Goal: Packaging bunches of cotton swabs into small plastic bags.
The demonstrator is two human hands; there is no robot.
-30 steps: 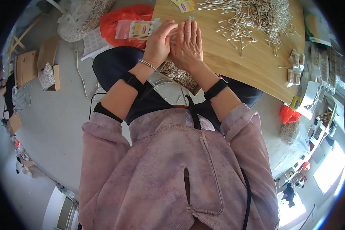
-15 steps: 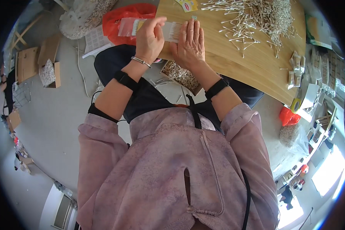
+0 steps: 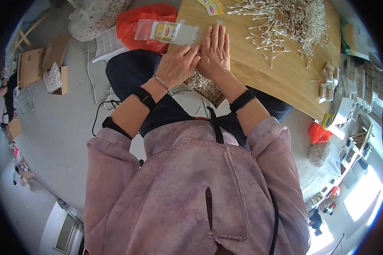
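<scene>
Two hands work one clear plastic packet [image 3: 170, 33] of cotton swabs, which lies flat at the near left edge of the wooden desk [image 3: 276, 72], its far end overhanging the edge towards 10 o'clock. The right hand [image 3: 215, 51] rests palm-down, fingers straight, pressing on the packet's open end where the swab row shows. The left hand [image 3: 178, 66] sits just beside it, at 8 o'clock from it, fingers curled against the same end; whether its grip pinches the film or only the swabs cannot be told.

Judgement: the step goes well if the flat hand keeps the row level and the sticks parallel while the other hand feeds them, since a crooked stick would likely snag the film.

Edges: the packet overhangs above a red bag [image 3: 144, 23] on the floor, so a slip could well drop it there.

Room: a loose heap of swabs [image 3: 293, 21] lies at 2 o'clock from the hands, well apart, with bare wood between. Small filled packets [image 3: 330, 80] sit near the desk's right edge. A tray of swabs [image 3: 204, 87] lies below the desk edge, at 6 o'clock from the hands.
</scene>
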